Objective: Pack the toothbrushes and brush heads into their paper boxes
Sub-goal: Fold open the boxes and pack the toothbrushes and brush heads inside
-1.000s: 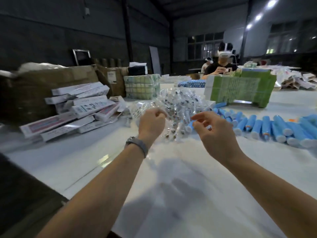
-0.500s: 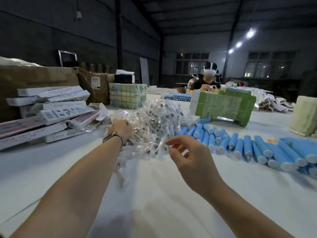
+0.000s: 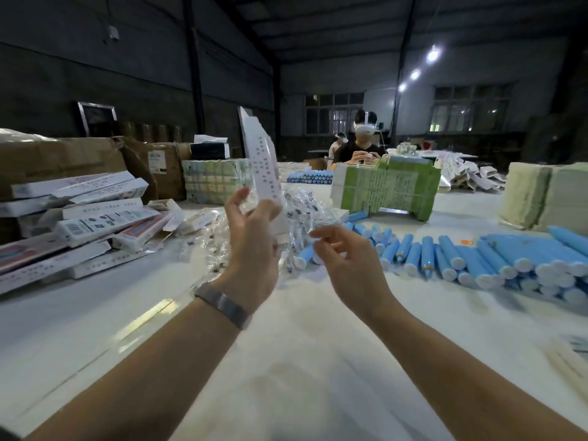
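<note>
Toothbrushes (image 3: 451,256), the blue handles, are lying in a long loose row across the right-centre of the frame on the white surface (image 3: 302,377), none of them boxed as far as I can see. Brush heads (image 3: 299,211) in clear wrappers are sitting in a heap at centre, just behind the hands.

Left hand (image 3: 251,240) is gripping one flat paper box (image 3: 262,163) by its lower end, holding it upright & tilted a bit, top poking toward upper centre. Box looks unfolded/flat, not opened out yet. Right hand (image 3: 343,259) is hovering just beside it, fingers loosely curled, thumb & forefinger close together; can't tell if it's pinching a bit of clear wrapper or nothing at all.

More boxes (image 3: 95,218) are piled at centre-left, some long white ones stacked, a few looking open-ended. Whether any of those are already filled, can't tell from here. Green bundles (image 3: 385,189) & pale stacks at far right are sitting farther back. Another person (image 3: 362,144) is working at the far end, upper centre.

Progress, as I'm judging it: early in this round. One box is picked up, nothing's in it. Left to do: open the box, slide in a handle + heads, close the flap, and then the same again for a big pile of handles.
</note>
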`<state>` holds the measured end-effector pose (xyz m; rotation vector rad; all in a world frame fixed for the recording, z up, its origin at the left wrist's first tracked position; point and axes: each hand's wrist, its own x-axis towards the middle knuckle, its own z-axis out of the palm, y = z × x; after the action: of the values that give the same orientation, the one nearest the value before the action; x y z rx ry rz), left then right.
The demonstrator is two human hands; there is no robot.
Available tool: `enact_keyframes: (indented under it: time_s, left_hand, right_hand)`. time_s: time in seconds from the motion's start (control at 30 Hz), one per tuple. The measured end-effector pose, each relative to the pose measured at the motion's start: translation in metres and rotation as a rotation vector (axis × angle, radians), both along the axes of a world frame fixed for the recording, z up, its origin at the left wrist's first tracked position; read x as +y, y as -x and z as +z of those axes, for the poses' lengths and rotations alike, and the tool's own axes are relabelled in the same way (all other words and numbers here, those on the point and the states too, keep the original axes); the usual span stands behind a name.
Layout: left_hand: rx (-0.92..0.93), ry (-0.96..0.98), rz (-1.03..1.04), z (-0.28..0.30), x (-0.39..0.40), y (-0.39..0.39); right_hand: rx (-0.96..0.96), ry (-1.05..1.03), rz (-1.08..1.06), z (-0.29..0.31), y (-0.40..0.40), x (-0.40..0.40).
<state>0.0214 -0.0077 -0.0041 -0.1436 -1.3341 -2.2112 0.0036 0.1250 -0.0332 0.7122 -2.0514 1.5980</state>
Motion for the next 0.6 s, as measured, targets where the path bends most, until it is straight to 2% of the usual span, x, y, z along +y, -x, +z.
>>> enact_keyframes:
  time_s: [0.1, 0.17, 0.3, 0.43, 0.53, 0.6]
  left_hand:
    - [-0.051, 0.029, -0.183, -0.009, 0.037, -0.017]
    - [-0.082, 0.064, -0.253, -0.017, 0.053, -0.02]
    - [-0.088, 0.25, -0.293, -0.037, 0.06, -0.019]
    - [-0.064, 0.27, -0.246, -0.044, 0.049, -0.014]
    - [-0.107, 0.411, -0.154, -0.052, 0.041, -0.014]
    - [-0.109, 0.507, -0.179, -0.058, 0.039, -0.013]
  right_hand:
    - [-0.091, 0.215, 0.105, 0.01, 0.0, 0.004]
    - [-0.154, 0.285, 0.165, 0.014, 0.002, 0.009]
    - [-0.24, 0.259, 0.269, 0.013, 0.009, 0.019]
    - [-0.287, 0.155, 0.431, 0.01, 0.017, 0.034]
    - [-0.246, 0.065, 0.377, 0.009, 0.027, 0.044]
    - [-0.203, 0.031, 0.18, 0.006, 0.041, 0.053]
